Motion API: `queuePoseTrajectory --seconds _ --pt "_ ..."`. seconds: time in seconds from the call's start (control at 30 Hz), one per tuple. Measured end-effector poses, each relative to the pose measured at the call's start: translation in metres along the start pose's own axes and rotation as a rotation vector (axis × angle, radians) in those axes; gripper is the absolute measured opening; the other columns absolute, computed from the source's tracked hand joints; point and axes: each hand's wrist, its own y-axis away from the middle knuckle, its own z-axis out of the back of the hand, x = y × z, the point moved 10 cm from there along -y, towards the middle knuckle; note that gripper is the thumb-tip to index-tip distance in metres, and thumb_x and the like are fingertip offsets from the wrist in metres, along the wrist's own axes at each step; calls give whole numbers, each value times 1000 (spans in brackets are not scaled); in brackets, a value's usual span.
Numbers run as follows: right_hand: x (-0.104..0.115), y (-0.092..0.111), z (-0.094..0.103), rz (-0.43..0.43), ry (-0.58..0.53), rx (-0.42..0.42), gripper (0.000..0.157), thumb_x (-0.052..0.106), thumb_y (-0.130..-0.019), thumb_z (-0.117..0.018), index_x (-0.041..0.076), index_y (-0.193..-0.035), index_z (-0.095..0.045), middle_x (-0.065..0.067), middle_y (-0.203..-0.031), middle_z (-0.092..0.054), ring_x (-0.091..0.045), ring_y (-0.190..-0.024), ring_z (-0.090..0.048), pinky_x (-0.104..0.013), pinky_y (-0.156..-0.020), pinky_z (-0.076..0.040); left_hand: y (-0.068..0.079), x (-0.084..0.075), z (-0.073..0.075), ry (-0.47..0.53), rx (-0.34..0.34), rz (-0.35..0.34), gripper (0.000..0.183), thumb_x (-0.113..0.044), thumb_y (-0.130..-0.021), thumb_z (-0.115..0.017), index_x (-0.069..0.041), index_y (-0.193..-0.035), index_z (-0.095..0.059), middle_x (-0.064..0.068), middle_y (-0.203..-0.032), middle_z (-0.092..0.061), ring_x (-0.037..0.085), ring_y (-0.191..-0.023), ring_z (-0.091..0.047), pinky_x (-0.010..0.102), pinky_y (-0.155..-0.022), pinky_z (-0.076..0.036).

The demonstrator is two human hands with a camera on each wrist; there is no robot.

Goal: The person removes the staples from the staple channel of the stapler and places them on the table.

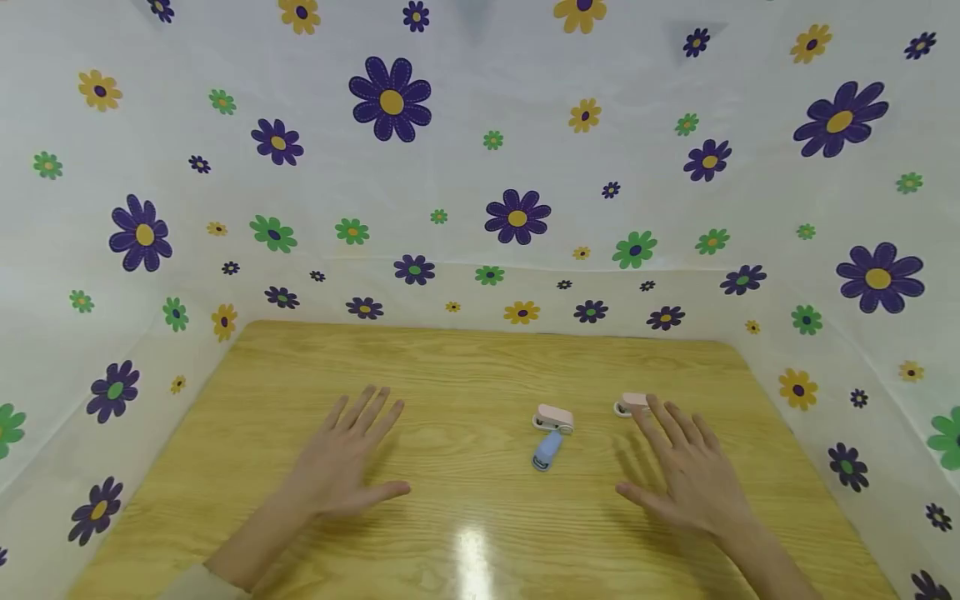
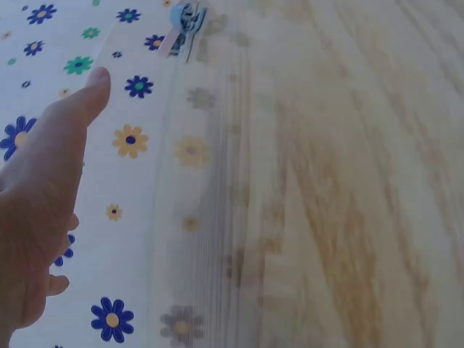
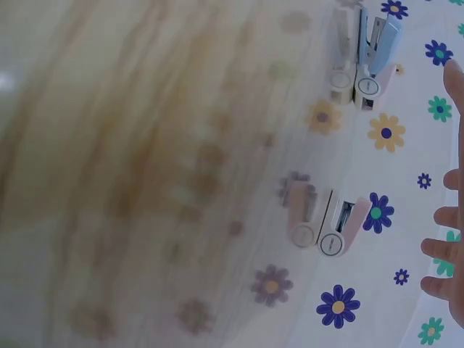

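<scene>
Three small staplers lie on the wooden table, right of its middle. A pink and white stapler (image 1: 553, 416) has a blue stapler (image 1: 547, 452) close in front of it. Farther right is a second pink and white stapler (image 1: 632, 403), also seen in the right wrist view as a stapler (image 3: 346, 226) with a round hinge cap. My right hand (image 1: 693, 475) is spread with straight fingers, and its index fingertip overlaps that stapler in the head view. My left hand (image 1: 341, 467), fingers spread and thumb out, is held over the left part of the table, holding nothing.
The table (image 1: 465, 367) has a shiny wood-grain top that reflects a light near its front. A white flower-print cloth (image 1: 457, 175) stands as a wall at the back and along both sides.
</scene>
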Motion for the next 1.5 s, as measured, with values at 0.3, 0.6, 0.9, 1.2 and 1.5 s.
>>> queuePoseTrajectory --seconds 0.3,0.6,0.9,1.2,1.5 --pt "22 -10 -6 111 -6 -20 100 79 -74 -56 20 -152 -33 -10 -155 -37 -34 -138 -40 -53 -108 -31 -14 -23 -7 31 11 -40 104 -83 -78 -44 -24 -157 -9 7 -163 -18 29 -151 -20 53 -119 -22" --pt "45 -19 -8 205 -28 -40 88 75 -77 -56 18 -144 -46 -7 -143 -51 -34 -134 -44 -53 -105 -37 -34 -52 -21 92 47 -84 99 -81 -81 -43 -24 -156 -14 6 -161 -24 28 -150 -24 51 -119 -24" --pt "67 -29 -12 318 -3 -50 72 66 -80 -61 18 -133 -58 -6 -131 -60 -29 -119 -57 -48 -97 -47 -57 -77 -37 132 98 -143 92 -81 -83 -40 -22 -153 -30 7 -150 -46 30 -139 -43 50 -110 -38" --pt "78 -39 -18 418 -13 -120 56 50 -77 -72 16 -122 -65 -1 -110 -68 -22 -103 -63 -40 -89 -52 -80 -110 -46 103 135 -242 84 -79 -86 -34 -20 -147 -40 -1 -135 -56 21 -126 -53 43 -101 -46" --pt "87 -47 -22 462 -56 -137 47 44 -77 -77 18 -115 -67 2 -104 -70 -19 -96 -66 -36 -83 -55 -93 -131 -57 73 165 -325 71 -72 -92 -32 -21 -140 -48 0 -130 -60 20 -121 -55 41 -100 -46"
